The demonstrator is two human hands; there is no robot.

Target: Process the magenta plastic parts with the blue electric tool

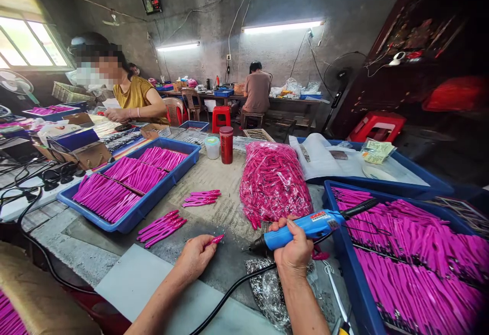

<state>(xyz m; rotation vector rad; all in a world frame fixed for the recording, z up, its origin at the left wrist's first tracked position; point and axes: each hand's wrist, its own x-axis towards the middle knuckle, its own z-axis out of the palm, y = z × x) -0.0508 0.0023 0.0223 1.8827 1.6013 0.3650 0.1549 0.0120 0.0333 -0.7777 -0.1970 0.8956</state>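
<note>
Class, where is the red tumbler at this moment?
In the head view, the red tumbler stands on the table, just right of the lidded tub and left of the plastic bag.

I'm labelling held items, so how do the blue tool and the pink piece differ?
The blue tool is bulky; the pink piece looks small. The right hand grips the tool, the left hand the piece. The tool's tip points left, the piece's visible end right. Both are hand-held.

We are observing a left hand (194,256) and a right hand (293,247), both bare to the fingertips. We are recording the left forearm (162,300) and right forearm (304,302) as equally bare up to the lower edge of view, rounded in outline and narrowing toward the wrists.
</note>
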